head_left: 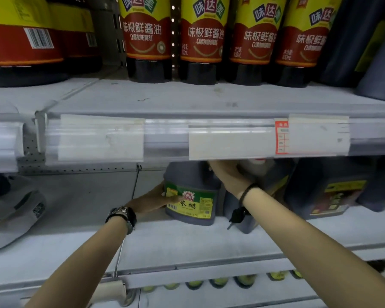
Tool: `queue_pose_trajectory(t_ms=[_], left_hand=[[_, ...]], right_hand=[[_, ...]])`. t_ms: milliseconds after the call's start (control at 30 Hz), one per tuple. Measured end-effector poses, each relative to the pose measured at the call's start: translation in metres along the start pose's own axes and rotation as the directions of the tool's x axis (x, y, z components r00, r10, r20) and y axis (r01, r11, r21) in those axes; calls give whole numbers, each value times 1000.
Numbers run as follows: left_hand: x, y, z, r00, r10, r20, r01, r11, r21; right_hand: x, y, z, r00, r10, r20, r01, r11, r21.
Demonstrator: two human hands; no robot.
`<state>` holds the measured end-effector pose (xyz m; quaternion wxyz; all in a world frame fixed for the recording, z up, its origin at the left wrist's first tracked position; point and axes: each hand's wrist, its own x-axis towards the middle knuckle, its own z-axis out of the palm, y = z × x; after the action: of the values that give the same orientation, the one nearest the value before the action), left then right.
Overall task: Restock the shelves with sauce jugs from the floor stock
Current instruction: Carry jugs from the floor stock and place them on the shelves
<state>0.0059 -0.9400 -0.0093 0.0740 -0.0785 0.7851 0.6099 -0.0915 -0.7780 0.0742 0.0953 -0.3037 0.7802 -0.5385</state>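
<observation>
Sauce jug (192, 174): your left hand (156, 201) clasps its side, likely squaring the label (193, 204) forward. Right hand (228, 174) sits on top, its grip untellable behind the price rail (165, 138).

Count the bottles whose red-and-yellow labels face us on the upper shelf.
4, in a row on the upper shelf: leftmost bottle, second bottle, third bottle, rightmost bottle. Others may be hidden behind them.

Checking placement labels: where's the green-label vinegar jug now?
Head view, centre: the green-label vinegar jug stands on the middle shelf under the price-tag rail, left hand gripping its left side, another dark jug close on its right.
</observation>
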Motion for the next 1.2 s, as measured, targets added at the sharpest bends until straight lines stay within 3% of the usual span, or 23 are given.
queue_pose_trajectory(t_ms=[167,333,433,567,733,900,1200], left_hand=[[-6,-1,28,918,61,-391,-63,998,7],[-19,8,49,822,54,-566,-102,993,-52],[-27,16,65,782,73,-618,-69,997,31],[-40,36,92,769,121,-628,1,982,191],[-54,55,141,751,258,-607,-10,925,380],[-60,72,205,786,343,-514,-121,901,416],[-56,92,341,935,294,-201,-172,867,468]], right_hand=[[-19,11,12,985,51,-167,-44,998,50],[-51,20,18,990,26,-136,-25,1000,7],[-68,25,15,994,1,-110,-2,1000,-10],[-91,27,2,997,46,-62,-48,998,-34],[-132,38,-22,996,82,-25,-84,992,-97],[-189,61,-68,993,85,-83,-96,984,-148],[-313,115,-176,929,347,-126,-368,899,-237]])
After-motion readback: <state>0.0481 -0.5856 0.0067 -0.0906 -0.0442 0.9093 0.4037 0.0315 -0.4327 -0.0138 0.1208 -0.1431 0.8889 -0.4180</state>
